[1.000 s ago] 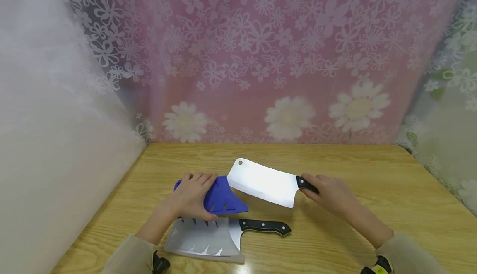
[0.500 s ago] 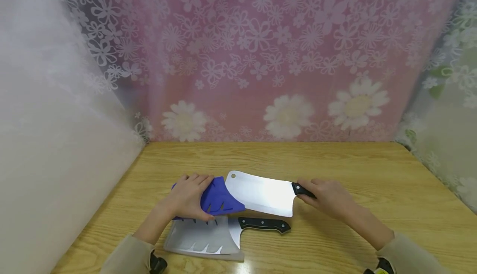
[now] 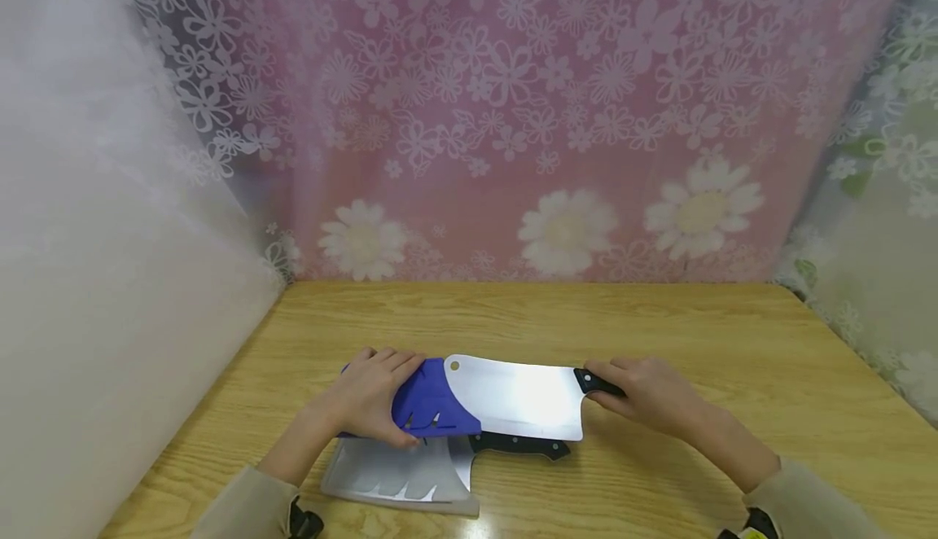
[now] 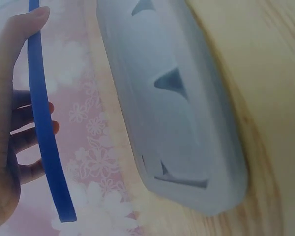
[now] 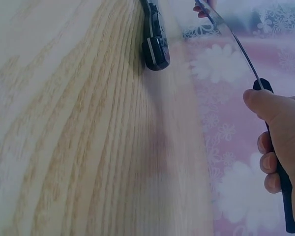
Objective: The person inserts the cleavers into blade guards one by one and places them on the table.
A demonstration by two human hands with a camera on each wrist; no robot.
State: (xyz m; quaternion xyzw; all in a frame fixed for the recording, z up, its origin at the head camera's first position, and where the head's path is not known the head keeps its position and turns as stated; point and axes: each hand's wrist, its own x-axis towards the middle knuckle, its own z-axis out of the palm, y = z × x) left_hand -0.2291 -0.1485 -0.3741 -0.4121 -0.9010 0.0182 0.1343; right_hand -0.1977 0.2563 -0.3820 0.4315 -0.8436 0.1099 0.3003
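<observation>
My left hand (image 3: 370, 396) grips a blue blade cover (image 3: 436, 405), thumb on the near side and fingers over the far side; the left wrist view shows the cover (image 4: 45, 118) edge-on. In my right hand (image 3: 652, 388) is the black handle (image 3: 599, 383) of a cleaver, its bare blade (image 3: 520, 399) pointing left. The blade's holed tip meets the cover's right edge; whether any of it is inside, I cannot tell. Below them, a second cleaver lies on the table in a translucent cover (image 3: 399, 474), its black handle (image 3: 516, 444) partly hidden by the raised blade.
The wooden table (image 3: 659, 311) reaches back to a pink flowered curtain (image 3: 454, 116). A whitish sheet (image 3: 132, 238) hangs along the left side, and a pale flowered one (image 3: 879, 221) along the right.
The bare cleaver has come down and levelled out, its tip now against the blue cover's edge. The blue cover has shifted slightly toward me. The lower cleaver has stayed put.
</observation>
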